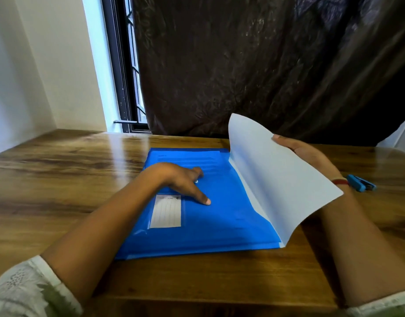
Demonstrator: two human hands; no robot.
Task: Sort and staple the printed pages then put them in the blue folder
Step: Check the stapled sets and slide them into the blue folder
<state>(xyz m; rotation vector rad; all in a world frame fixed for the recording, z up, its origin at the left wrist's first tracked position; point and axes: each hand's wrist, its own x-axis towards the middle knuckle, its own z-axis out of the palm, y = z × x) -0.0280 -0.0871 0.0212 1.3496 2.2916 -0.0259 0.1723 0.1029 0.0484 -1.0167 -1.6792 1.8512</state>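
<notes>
**On the tabletop, pages meet the blue folder**

On a glossy wooden tabletop, a blue folder lies flat in front of a person seated at the near edge, its white label facing up. The left hand rests on top of the folder, just above the label. Its fingers are spread and relaxed, and one straight fingertip presses on the blue cover near the middle.

At the folder's right edge, the printed pages rise in a curved white sheaf. Their lower edge is tucked along the folder and their upper part is lifted clear of it. The right hand holds them from the far side and grips the raised edge, with one fingertip showing over the paper. The other fingers are hidden behind the sheets. A red band circles that wrist.

Faint lines of print show through the upper part of the folder's translucent cover. To the right of the folder, beyond the right wrist, a small blue stapler lies on the wood, apart from the pages.

Behind the folder, a dark curtain hangs across most of the wall. To its left, a strip of window is uncovered.
</notes>
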